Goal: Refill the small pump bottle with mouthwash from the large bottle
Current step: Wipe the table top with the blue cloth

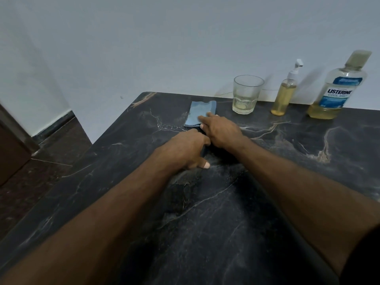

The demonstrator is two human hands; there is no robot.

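The left hand (185, 149) is curled, knuckles up, around a dark flat object (203, 150) lying on the black marble countertop (226, 212); only a sliver of that object shows between the two hands, so what it is cannot be told. The right hand (221, 133) lies just beside it, touching or nearly so, its fingers stretched flat and resting on the near edge of a folded blue cloth (200, 116); it closes on nothing.

Beyond and to the right of the hands, well apart from them, stand three things in a row against the wall: a glass tumbler (246, 94) with a little pale liquid in the bottom, then the small pump bottle (284, 95), then the large Listerine bottle (337, 89) farthest right. Neither bottle has been touched; both caps are on.

The pump bottle is slim, tall and looks mostly full of yellow liquid; it is likely light and tippy, best held round the body while the pump collar is unscrewed. The large bottle holds liquid only in its lower part, so it should be fairly light; its smooth clear plastic may be slippery and may flex. A grip across the labelled waist seems safest for pouring into so narrow a neck, where spills are likely.
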